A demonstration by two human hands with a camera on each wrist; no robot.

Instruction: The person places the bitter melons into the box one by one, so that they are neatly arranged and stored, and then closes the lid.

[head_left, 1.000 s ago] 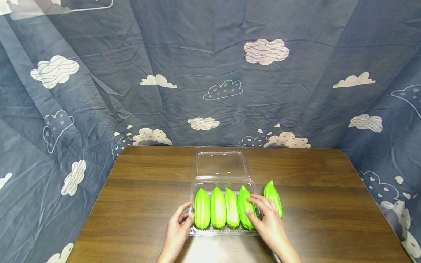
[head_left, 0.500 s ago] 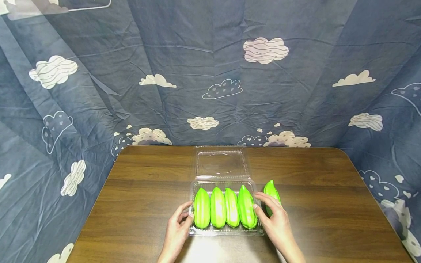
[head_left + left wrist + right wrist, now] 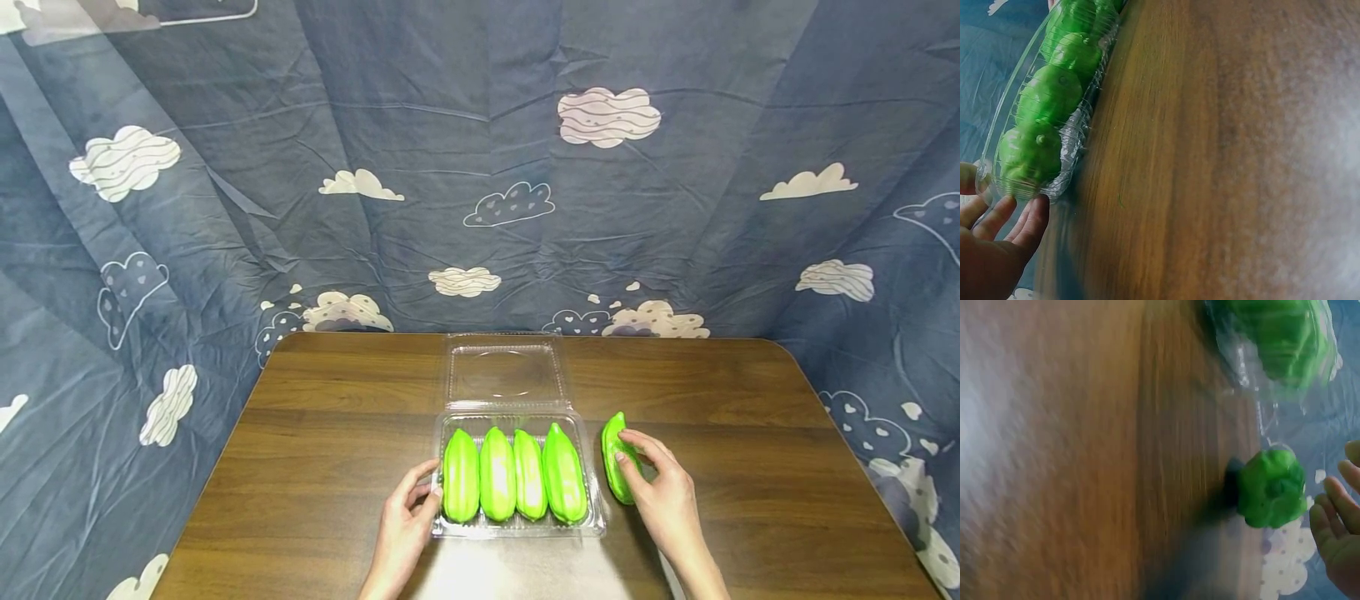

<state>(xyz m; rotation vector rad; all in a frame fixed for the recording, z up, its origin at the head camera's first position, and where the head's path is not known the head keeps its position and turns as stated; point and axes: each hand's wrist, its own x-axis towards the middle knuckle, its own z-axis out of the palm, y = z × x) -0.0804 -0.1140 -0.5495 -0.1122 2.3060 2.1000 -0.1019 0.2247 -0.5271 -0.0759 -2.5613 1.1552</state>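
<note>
A clear plastic clamshell container stands on the table with its lid folded back. Inside it, several long, bright green ribbed fruits lie side by side; their exact kind is unclear. My left hand holds the container's left edge, thumb and fingertips at the rim, as the left wrist view shows too. To the right of the container lies one more green ribbed fruit on the table. Over its right side is my right hand; in the right wrist view its extended fingers appear just apart from that fruit.
The brown wooden table extends to both sides of the container. Behind it and at its sides hangs a dark blue curtain printed with white clouds.
My right hand has left the rightmost fruit in the container and moved right, to the loose fruit, which now looks slightly turned. The left hand has stayed at the container's edge.
</note>
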